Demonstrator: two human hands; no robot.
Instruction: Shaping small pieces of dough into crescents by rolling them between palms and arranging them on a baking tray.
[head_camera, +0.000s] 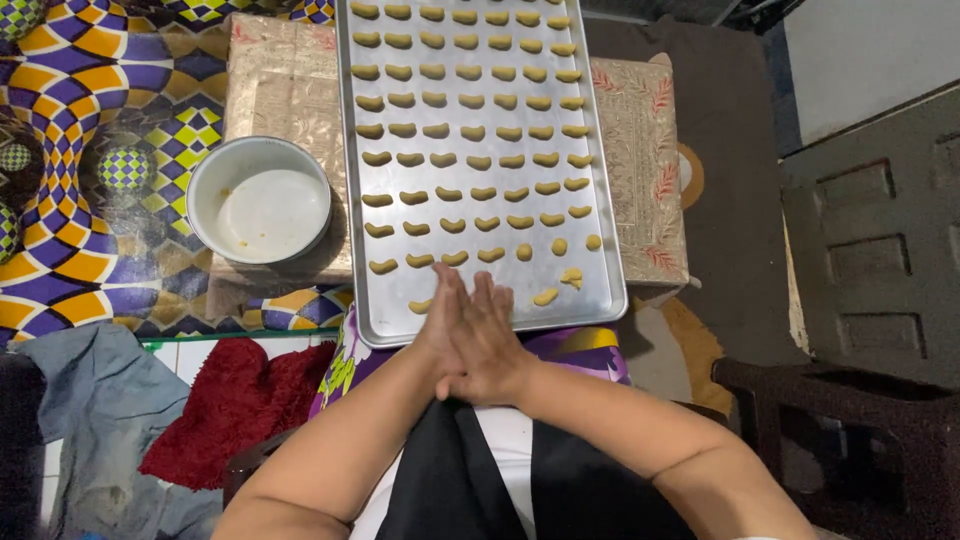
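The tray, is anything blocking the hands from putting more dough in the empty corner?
Nothing visible does. The left hand and right hand, pressed together, hang over the near edge of the metal tray. The bare patch there has only a few dough pieces beside it.

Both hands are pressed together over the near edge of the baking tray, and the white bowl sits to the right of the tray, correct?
Not quite. The white bowl sits to the left of the baking tray, not the right, as the head view shows. The rest holds: the left hand and right hand are pressed together over the tray's near edge.
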